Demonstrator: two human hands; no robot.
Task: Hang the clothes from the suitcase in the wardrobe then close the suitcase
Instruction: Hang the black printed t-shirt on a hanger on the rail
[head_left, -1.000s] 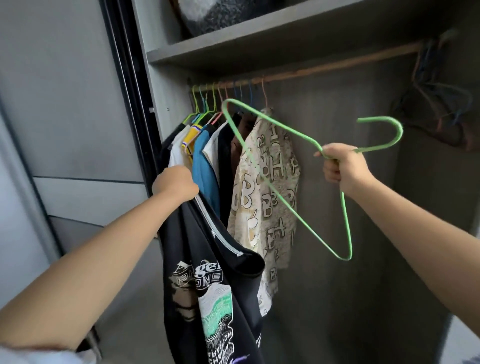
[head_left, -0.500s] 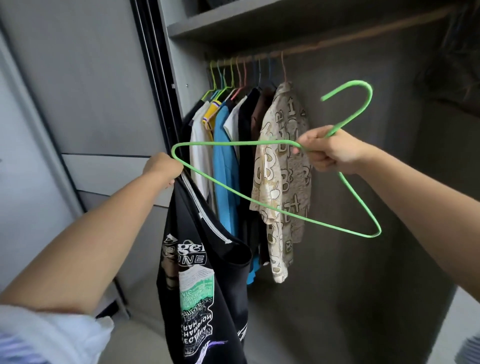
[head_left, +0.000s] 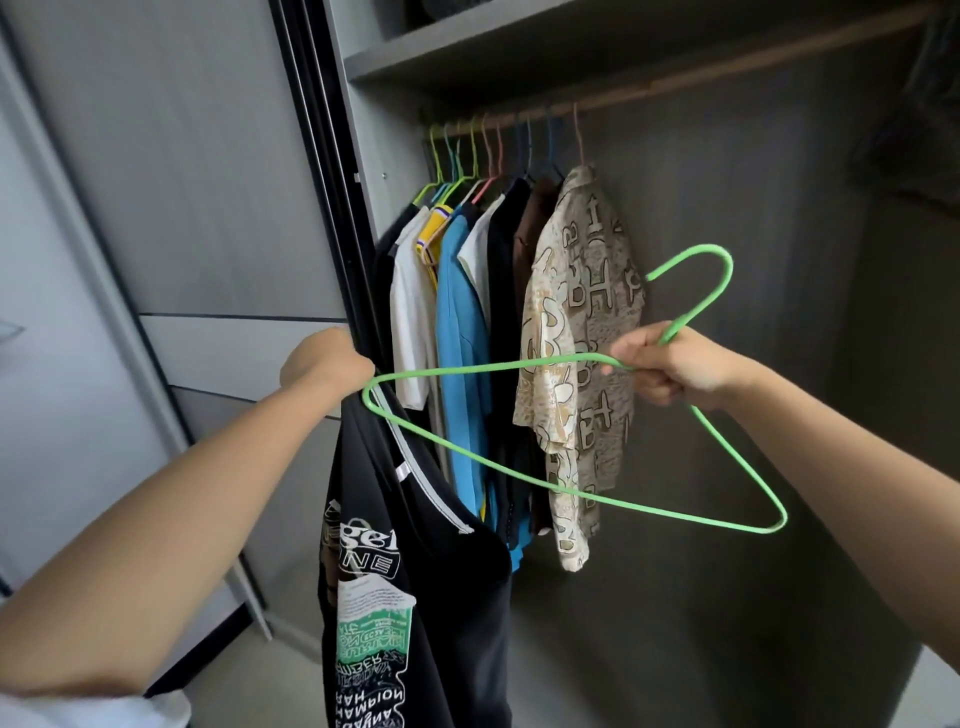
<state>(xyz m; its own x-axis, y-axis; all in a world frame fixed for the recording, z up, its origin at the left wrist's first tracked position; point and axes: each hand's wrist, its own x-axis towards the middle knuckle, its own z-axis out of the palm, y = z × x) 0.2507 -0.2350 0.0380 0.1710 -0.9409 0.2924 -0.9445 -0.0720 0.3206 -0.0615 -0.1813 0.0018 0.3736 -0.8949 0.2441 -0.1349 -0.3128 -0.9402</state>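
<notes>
Both hands are busy in front of the open wardrobe. Left hand (head_left: 328, 359) is fisted around the top edge of a black printed t-shirt (head_left: 415, 582), holding it up so the body of it hangs free and the neckline (head_left: 431, 493) sags open. Right hand (head_left: 670, 370) is curled around the neck of a green wire hanger (head_left: 571, 491), right where the hook meets the shoulders, hook pointing up and away.

Looks to me like the setup for threading: one hanger tip sits right beside the left fist, at the top of the shirt, so I'd guess it's about to go in through the collar. Gripping the hanger at its neck makes sense, it lets you steer the whole triangle with one wrist.

Behind them the rail (head_left: 623, 96) already carries a bunch of stuff bunched to the left: white, yellow, blue, dark things, and a beige patterned shirt (head_left: 576, 364) on the end. Open rail to the right of that one, so that's probably where this goes.

Stuff I can't make out: the suitcase isn't in view at all. The left fingers are hidden behind the back of the hand. Whether the hanger tip is inside the fabric or only against it, can't tell. Far right corner is dark, something's hanging there but it's a blur. The shirt's hem is cut off at the bottom.
</notes>
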